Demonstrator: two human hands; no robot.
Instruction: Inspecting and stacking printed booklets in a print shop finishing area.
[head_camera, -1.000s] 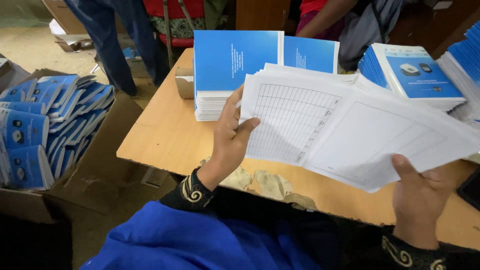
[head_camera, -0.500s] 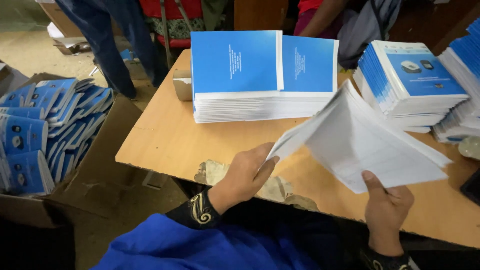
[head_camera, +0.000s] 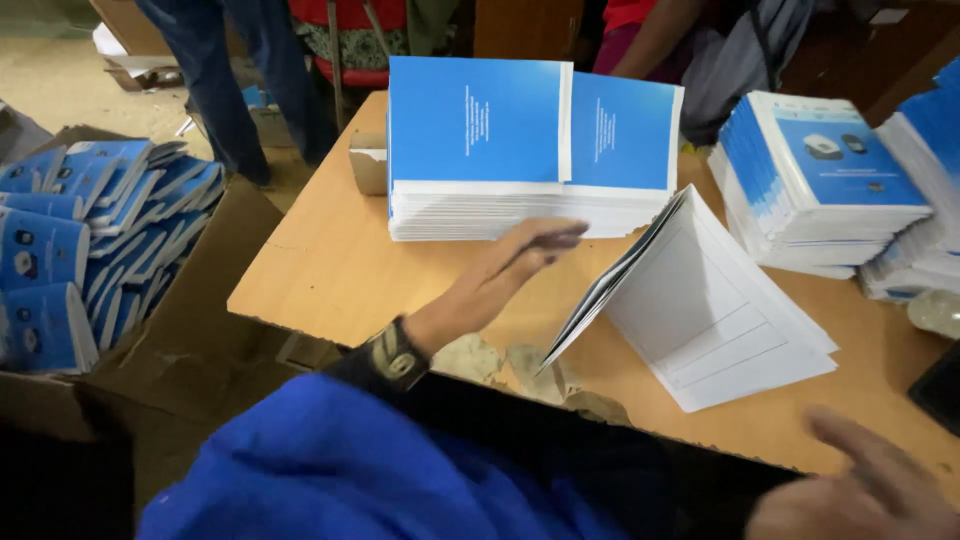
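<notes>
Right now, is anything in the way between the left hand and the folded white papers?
Nothing visible. The left hand hovers over bare table just beside the folded white papers, with only open space between them.

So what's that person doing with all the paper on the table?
A person in a blue sleeve sits at a wooden table. A folded bundle of white printed sheets lies half open in front of them. The left hand reaches over the table toward it, empty, and the right hand hovers low at the edge, also empty. Behind are stacks of blue-covered booklets, with more at the right. A cardboard box of similar booklets stands on the floor.
</notes>
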